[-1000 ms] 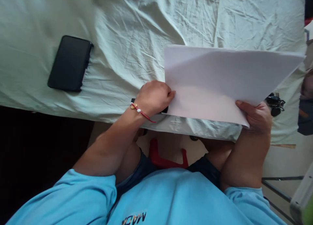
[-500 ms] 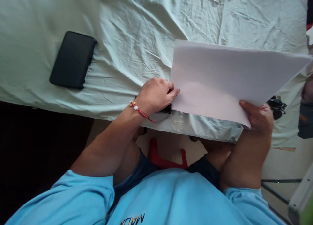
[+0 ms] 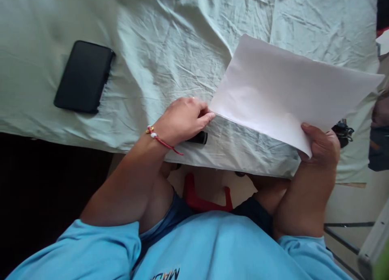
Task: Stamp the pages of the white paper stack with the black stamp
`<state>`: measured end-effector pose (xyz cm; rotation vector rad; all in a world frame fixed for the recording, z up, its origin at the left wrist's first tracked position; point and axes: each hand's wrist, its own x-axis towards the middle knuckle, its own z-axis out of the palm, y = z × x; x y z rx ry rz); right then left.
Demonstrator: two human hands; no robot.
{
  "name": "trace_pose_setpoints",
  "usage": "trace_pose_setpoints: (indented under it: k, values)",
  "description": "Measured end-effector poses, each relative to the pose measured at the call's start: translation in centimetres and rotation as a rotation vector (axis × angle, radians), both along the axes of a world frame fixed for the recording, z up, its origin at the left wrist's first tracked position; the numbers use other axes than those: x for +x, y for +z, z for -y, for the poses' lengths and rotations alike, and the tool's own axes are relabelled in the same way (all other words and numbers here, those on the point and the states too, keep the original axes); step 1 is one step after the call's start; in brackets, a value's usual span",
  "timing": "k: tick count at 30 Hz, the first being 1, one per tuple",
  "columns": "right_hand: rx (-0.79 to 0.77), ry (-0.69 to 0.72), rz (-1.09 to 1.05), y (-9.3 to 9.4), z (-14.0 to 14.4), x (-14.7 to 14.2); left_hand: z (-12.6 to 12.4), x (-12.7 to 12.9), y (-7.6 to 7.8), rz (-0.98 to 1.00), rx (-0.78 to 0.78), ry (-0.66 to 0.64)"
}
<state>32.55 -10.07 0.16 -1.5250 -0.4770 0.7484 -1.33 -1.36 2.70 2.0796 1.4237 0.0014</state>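
Note:
White paper (image 3: 282,85), one or more sheets, is held a little above the cloth between my two hands. My left hand (image 3: 185,120), with a red string bracelet at the wrist, pinches its near left corner between thumb and fingers. At the near right edge my right hand (image 3: 322,144) grips the paper, thumb on top and fingers underneath. Partly hidden below my left hand lies a small black object (image 3: 200,138) whose kind I cannot make out.
A pale green wrinkled cloth (image 3: 158,61) covers the table. On the left rests a black flat case or tablet (image 3: 84,76). Dark keys or clips (image 3: 343,132) lie beyond my right hand. A red stool (image 3: 194,195) shows below the table edge.
The paper has turned, its far left corner swinging up and right and its near left corner coming into my left fingers. My left hand has shifted slightly left; my right keeps its grip.

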Motion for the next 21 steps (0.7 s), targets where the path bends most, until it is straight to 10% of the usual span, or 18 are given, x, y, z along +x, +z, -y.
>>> trace_pose_setpoints:
  k: [10,21]
  values:
    - [0.042,0.089,0.073,-0.7,0.4,-0.1,-0.6,-0.4,-1.3,0.797,-0.318,0.348]
    - [-0.004,0.038,0.071,-1.0,0.4,-0.3,-0.2,0.2,0.3,0.790,-0.236,0.440]
